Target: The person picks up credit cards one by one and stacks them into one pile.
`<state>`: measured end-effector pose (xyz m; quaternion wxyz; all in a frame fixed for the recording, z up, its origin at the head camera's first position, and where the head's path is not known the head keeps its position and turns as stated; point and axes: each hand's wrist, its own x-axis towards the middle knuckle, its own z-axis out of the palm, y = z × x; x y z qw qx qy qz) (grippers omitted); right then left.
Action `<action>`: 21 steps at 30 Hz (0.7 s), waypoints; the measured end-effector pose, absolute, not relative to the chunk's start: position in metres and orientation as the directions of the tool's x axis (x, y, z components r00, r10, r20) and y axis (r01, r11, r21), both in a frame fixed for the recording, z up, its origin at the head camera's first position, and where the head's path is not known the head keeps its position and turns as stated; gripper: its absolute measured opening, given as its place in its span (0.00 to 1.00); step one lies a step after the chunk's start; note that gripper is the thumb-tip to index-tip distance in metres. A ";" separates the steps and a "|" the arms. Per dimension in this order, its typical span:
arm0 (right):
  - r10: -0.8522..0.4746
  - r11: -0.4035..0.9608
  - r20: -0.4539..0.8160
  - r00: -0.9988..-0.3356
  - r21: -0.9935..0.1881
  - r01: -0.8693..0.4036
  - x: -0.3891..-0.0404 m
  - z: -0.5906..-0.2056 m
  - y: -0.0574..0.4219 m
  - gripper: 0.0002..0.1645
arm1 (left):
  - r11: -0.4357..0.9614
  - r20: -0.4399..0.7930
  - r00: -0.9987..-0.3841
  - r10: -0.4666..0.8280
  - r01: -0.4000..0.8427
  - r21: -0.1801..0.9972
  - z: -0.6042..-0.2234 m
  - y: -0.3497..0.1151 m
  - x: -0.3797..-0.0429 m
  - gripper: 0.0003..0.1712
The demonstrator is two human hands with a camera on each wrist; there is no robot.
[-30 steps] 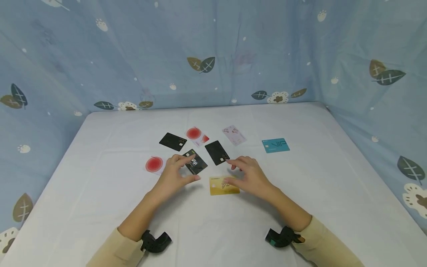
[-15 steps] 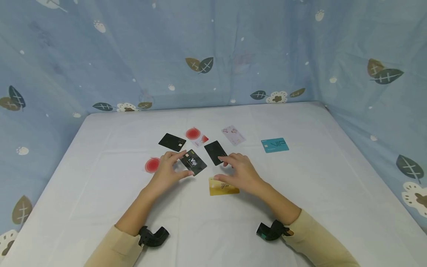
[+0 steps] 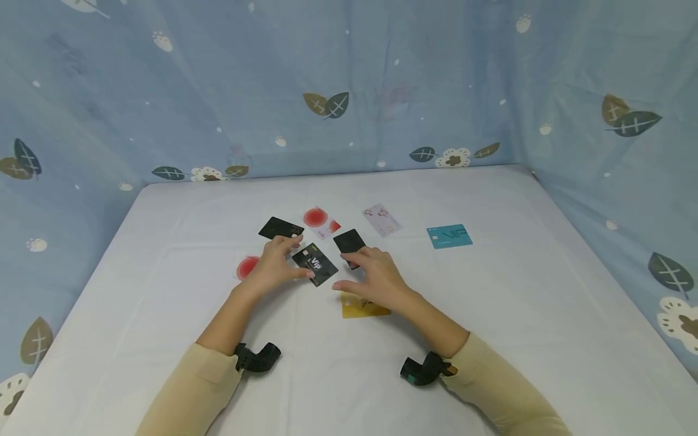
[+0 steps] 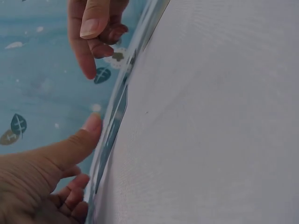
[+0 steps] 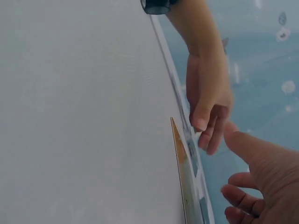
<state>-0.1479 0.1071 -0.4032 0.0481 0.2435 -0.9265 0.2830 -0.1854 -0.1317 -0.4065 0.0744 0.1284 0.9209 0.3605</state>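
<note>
A dark VIP card (image 3: pixel 315 264) lies tilted on the white table. My left hand (image 3: pixel 268 269) is at its left side, thumb and fingers spread apart, the thumb tip overlapping the card's lower edge. From the right, my right hand (image 3: pixel 378 278) reaches in with thumb and index finger parted. Its index finger crosses the lower end of a plain black card (image 3: pixel 348 240), and its thumb passes over a gold card (image 3: pixel 362 307). Another black card (image 3: pixel 279 227) lies behind my left fingertips. Neither hand holds anything. The right wrist view shows the gold card nearly edge-on, below my right thumb.
Two cards with red circles, one at the back (image 3: pixel 315 217) and one partly behind my left hand (image 3: pixel 247 267), lie on the table (image 3: pixel 163 315). A pale patterned card (image 3: pixel 382 220) and a teal VIP card (image 3: pixel 449 236) lie to the right. A blue printed curtain (image 3: pixel 349 60) hangs around.
My right hand has moved left, from beside the plain black card to over its lower end. My left hand has shifted slightly left and away, its fingertips leaving the dark VIP card's top. The cards stay put.
</note>
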 end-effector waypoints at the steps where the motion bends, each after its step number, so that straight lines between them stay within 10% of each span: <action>1: -0.424 0.733 0.208 -0.882 -0.493 -0.469 -0.148 -0.403 0.105 0.38 | 0.714 -0.051 -0.954 0.294 0.184 0.676 -0.407 -0.132 -0.186 0.50; 21: -0.430 0.844 0.058 -0.901 -0.330 -0.423 -0.157 -0.411 0.079 0.38 | 0.758 -0.048 -0.944 0.325 0.229 0.611 -0.417 -0.131 -0.188 0.46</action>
